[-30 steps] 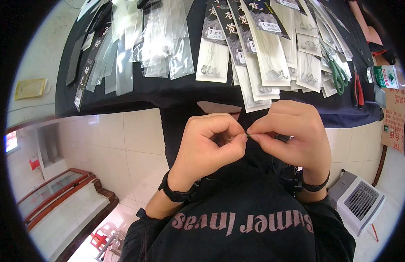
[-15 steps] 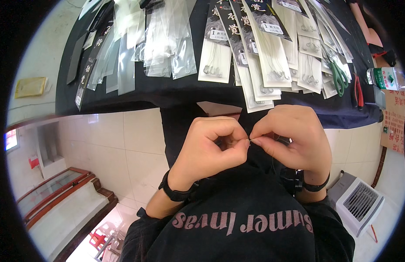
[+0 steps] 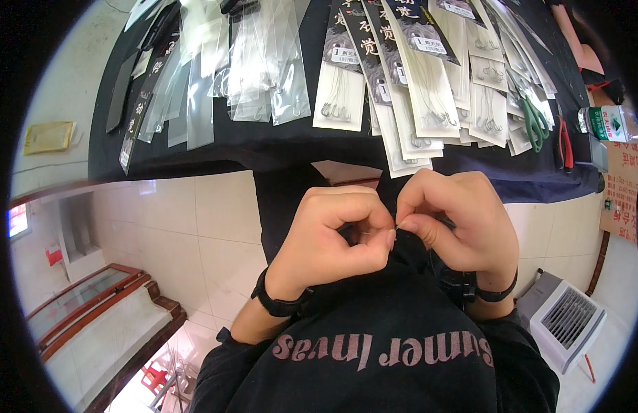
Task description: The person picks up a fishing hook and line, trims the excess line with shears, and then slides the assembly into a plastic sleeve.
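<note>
My left hand (image 3: 339, 230) and my right hand (image 3: 463, 220) meet in front of my chest, below the table's near edge. Each pinches thumb against forefinger, the fingertips almost touching. A thin line (image 3: 399, 226), like fishing line, shows between the two pinches; most of it is hidden by the fingers. Whether a hook hangs on it I cannot tell. Beyond the hands, several white cards of fish hooks tied to line (image 3: 429, 103) lie overlapped on the table.
The table has a black cloth (image 3: 229, 148). Clear plastic sleeves (image 3: 253, 76) lie at its left. Toward the right are green-handled scissors (image 3: 534, 125), red-handled pliers (image 3: 565, 148) and a bottle with a green label (image 3: 604, 124). A grey-white air cooler (image 3: 563, 320) stands on the floor.
My right hand has shifted slightly down and its fingertips have drawn a little away from the left ones, showing more of the thin line. My left hand has barely moved.
</note>
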